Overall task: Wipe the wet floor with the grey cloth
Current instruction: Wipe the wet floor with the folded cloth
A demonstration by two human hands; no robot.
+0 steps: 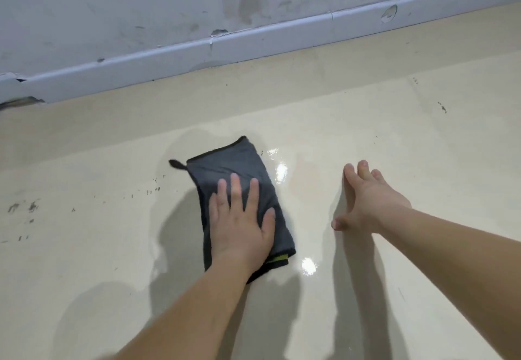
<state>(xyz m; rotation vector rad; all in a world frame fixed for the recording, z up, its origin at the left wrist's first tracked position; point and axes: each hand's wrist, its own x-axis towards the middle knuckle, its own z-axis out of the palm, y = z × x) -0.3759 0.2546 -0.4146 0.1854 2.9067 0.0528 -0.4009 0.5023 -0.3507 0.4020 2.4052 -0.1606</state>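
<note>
Obs., reading left to right, all places taken from the grey cloth [225, 162].

- Left of cloth: dark specks [149, 190] on the floor [423, 139], and a faint edge of a water film close by the cloth's left side.
- Cloth: folded to a long pad, charcoal grey with a darker hem. It has a small hanging loop [176, 163] at the far left corner and a yellow-green tag [277, 259] at the near end. It lies flat on the floor. Its long axis runs away from me toward the skirting board [253, 38], leaning slightly.
- Left hand [242, 227]: flat on the near half of the cloth, fingers straight and a little spread, pressing, not gripping. The fingers point along the cloth's length.
- Just right of cloth: bright glints [280, 173], which I read as standing water.
- Further right, well apart from the cloth: right hand [369, 201], fingers straight, holding nothing, apparently braced on the floor.

Judgement: the left hand is the working one. The wet lies beside the cloth's long right edge, so a broadside sweep rightward would cover most.
</note>
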